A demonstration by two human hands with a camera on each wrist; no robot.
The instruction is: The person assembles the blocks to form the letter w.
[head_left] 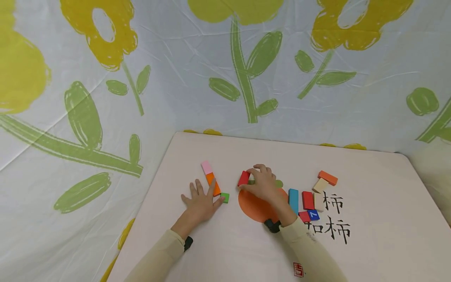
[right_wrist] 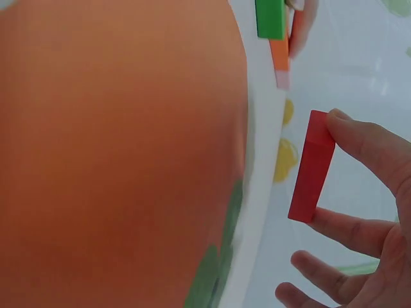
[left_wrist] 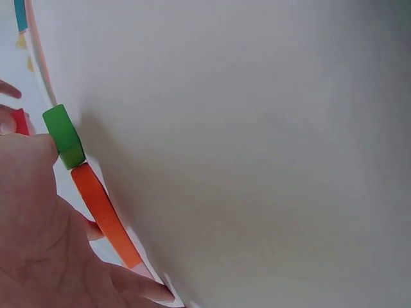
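My right hand pinches a red rectangular block by its two ends, thumb at one and index finger at the other. In the right wrist view that red block is tilted, with the other fingers spread apart from it. Farther left, my left hand lies with fingers spread over the table. Its thumb touches a small green block, and a finger overlaps the orange block. Green, orange and pink blocks run end to end in a slanting row.
To the right of my right forearm lie a blue block, another red block, a wooden block and a blue block marked 7. Behind them, an orange block touches a tan one. The tabletop has a printed persimmon and characters.
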